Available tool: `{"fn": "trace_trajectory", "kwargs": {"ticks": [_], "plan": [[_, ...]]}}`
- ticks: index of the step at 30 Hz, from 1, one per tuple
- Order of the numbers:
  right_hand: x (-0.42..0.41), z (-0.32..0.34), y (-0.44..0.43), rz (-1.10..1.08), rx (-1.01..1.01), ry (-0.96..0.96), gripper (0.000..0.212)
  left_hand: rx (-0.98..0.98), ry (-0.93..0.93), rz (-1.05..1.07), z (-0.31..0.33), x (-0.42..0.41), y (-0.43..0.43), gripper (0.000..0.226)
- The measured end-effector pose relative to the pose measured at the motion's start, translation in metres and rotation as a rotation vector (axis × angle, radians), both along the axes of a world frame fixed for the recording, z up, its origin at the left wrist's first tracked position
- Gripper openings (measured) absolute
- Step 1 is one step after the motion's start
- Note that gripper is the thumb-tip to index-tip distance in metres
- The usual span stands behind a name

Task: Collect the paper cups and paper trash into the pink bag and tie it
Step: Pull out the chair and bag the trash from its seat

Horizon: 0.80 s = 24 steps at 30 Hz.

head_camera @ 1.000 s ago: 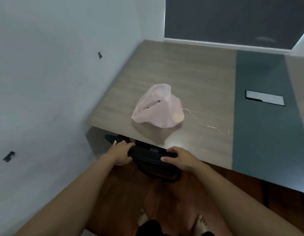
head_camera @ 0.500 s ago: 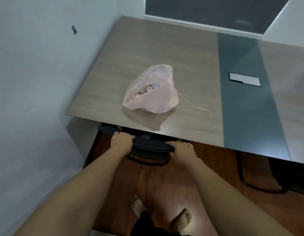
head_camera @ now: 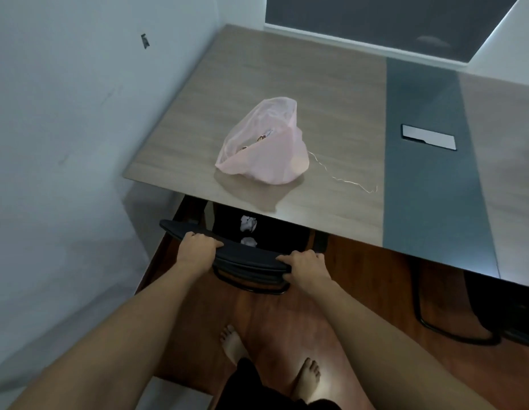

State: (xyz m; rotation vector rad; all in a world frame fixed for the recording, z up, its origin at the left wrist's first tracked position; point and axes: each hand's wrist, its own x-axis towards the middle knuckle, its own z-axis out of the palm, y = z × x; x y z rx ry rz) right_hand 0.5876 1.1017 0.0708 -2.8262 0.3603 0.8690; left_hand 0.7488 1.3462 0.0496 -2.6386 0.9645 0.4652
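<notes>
While left hand and right hand grip the chair back, pink bag at twelve o'clock, crumpled paper between.

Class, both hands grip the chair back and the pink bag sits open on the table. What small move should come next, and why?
Probably release the right hand from the chair back and reach for the nearer paper ball. Two crumpled balls lie just beyond the back, and the bag is untied, so they likely belong in it.
</notes>
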Motion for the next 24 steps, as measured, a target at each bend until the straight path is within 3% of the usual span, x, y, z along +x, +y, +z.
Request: {"fn": "trace_trajectory", "kwargs": {"ticks": [13,24], "plan": [[-0.106,-0.012,0.028,0.241,0.258,-0.02,0.062,-0.074,0.062,0.156,-0.008,-0.134,0.088,0.06],[-0.107,-0.01,0.084,0.51,0.343,0.056,0.077,0.035,0.126,0.211,-0.001,-0.141,0.156,0.073]]}}
